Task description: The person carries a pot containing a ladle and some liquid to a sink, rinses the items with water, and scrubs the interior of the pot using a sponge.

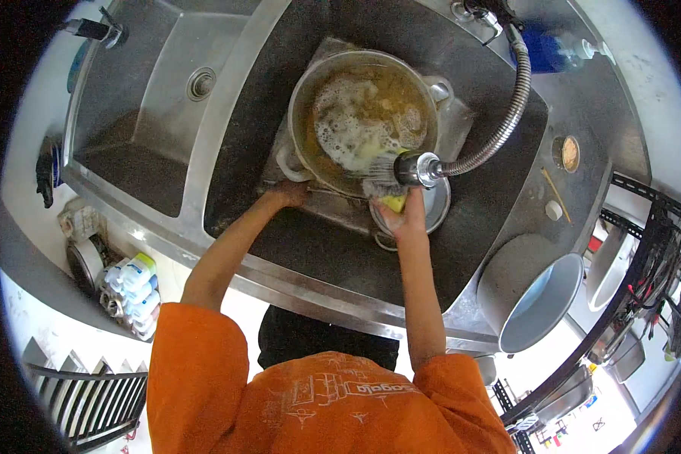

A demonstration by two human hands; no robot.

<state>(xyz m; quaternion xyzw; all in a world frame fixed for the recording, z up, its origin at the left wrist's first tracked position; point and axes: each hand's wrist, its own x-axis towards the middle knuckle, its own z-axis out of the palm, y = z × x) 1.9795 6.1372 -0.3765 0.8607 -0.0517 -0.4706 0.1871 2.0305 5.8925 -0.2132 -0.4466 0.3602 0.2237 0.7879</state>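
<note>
A large metal pot (302, 122) with two side handles sits in the right sink basin, holding foamy, brownish water. My left hand (289, 194) is at the pot's lower left side, just below its handle; its fingers are partly hidden. In my right hand (398, 214) is a yellow sponge (394, 202), at the pot's lower right rim. Over it hangs a spray head (417, 169) on a flexible metal hose (513, 119), with water running out of it. A smaller metal pot (441, 207) lies under my right hand, partly hidden. Beneath the large pot is a metal sheet or tray (340, 211).
The left basin (164, 108) has a drain. On the right ledge are a small round container (569, 154), a thin stick (555, 193) and a white cap-like piece (553, 210). A big metal pot (522, 295) lies tilted at the sink's lower right. Bottles stand at the lower left.
</note>
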